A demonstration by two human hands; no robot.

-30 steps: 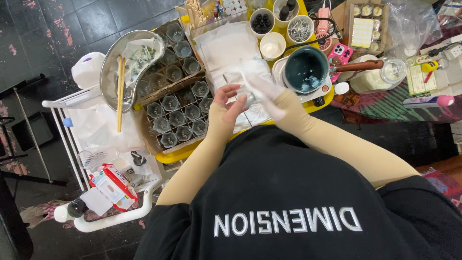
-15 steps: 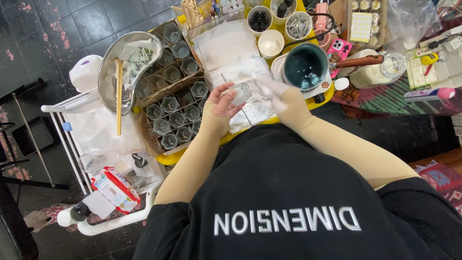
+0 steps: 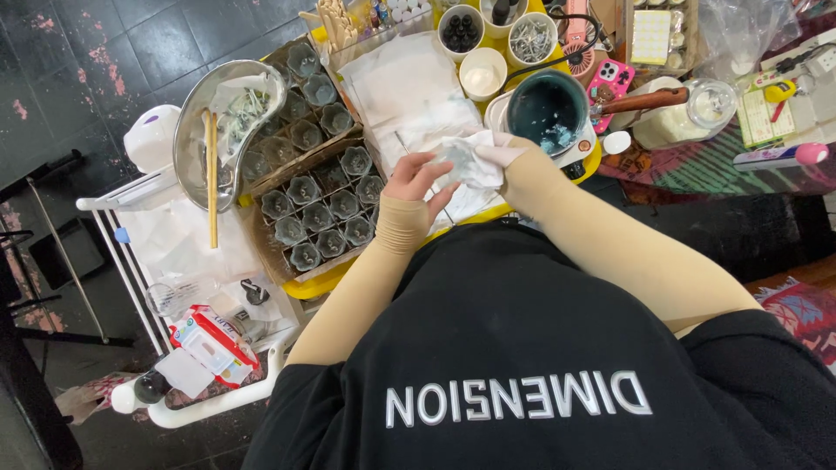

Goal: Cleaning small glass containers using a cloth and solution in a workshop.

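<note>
Single head-worn camera looking steeply down over wearer's black shirt front (image 3: 522, 365), facing forward across yellow worktable (image 3: 313, 285); hands (image 3: 418, 183) sitting near frame centre at arm's length; dark tiled floor (image 3: 104, 52) showing at left, white cart (image 3: 131, 261) lying below-left; no second view sharing scene

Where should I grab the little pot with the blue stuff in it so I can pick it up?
Probably by the brown wooden handle of the pot, coming from the right. It sticks out sideways, clear of the bowl's blue leftovers, with free room around it.
</note>
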